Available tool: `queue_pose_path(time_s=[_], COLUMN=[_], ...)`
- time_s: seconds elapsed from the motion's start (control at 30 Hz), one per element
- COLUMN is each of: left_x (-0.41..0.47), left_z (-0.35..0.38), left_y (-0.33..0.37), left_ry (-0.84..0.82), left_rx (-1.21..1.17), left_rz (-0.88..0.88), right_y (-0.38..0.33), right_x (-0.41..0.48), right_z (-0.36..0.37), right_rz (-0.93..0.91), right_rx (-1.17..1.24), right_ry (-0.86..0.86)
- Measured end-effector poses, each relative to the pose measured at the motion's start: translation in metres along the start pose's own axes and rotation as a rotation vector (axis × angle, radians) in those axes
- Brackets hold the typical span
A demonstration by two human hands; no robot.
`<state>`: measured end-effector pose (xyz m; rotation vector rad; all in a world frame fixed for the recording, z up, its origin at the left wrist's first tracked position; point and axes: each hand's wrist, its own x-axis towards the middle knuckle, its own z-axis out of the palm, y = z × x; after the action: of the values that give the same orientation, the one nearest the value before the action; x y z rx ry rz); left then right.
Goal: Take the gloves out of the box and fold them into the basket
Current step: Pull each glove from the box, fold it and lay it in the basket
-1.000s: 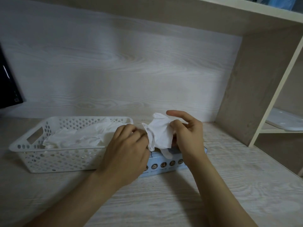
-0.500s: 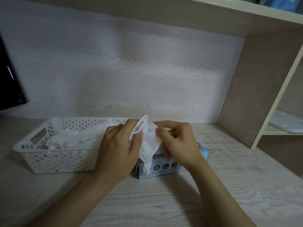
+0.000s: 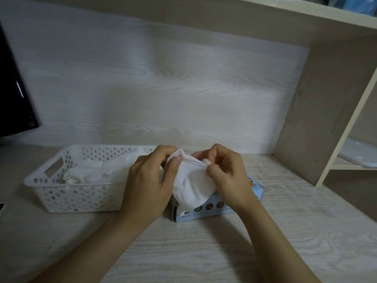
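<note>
Monitor, dark, fills the frame's edge at nine o'clock. Toward eight o'clock a white perforated basket sits on the wooden desk, holding a heap of white gloves. At the basket's three o'clock side the left hand pinches the top edge of a white glove between thumb and fingers. The right hand pinches the same edge opposite, so the glove hangs between them. Hands and glove cover most of the light blue box beneath; only its front face and right corner show. At two o'clock a shelf upright rises, with a pale flat object beyond at three o'clock.
</note>
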<state>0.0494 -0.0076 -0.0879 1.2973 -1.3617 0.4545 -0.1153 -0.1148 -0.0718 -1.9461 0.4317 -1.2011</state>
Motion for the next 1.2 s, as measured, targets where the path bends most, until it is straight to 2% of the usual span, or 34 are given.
queue_pose_path(time_s=[0.27,0.4,0.5,0.73,0.9,1.07,1.2], left_x=[0.005,0.005,0.006,0.008,0.01,0.014,0.019], left_z=[-0.005,-0.007,-0.008,-0.01,-0.013,-0.018,-0.024], left_y=[0.003,0.006,0.004,0.004,0.0,-0.001,-0.004], left_ry=[0.08,0.083,0.113,0.112,0.102,0.122,0.141], left_rx=[-0.115,-0.127,-0.128,-0.091,-0.089,-0.066,-0.086], left_rz=[-0.117,-0.121,-0.133,-0.089,-0.061,-0.04,-0.058], right_y=[-0.009,-0.01,-0.014,-0.012,-0.003,-0.01,-0.009], right_x=[-0.004,-0.003,-0.003,-0.001,-0.002,-0.002,-0.002], right_z=[-0.003,-0.006,-0.009,-0.007,0.001,-0.002,-0.001], right_rz=[0.046,0.153,0.15,0.095,0.072,0.087,0.179], right_rx=[0.017,0.21,0.344,0.246,-0.082,0.106,0.175], right_ry=[-0.123,-0.252,-0.29,-0.204,-0.247,-0.164,-0.109])
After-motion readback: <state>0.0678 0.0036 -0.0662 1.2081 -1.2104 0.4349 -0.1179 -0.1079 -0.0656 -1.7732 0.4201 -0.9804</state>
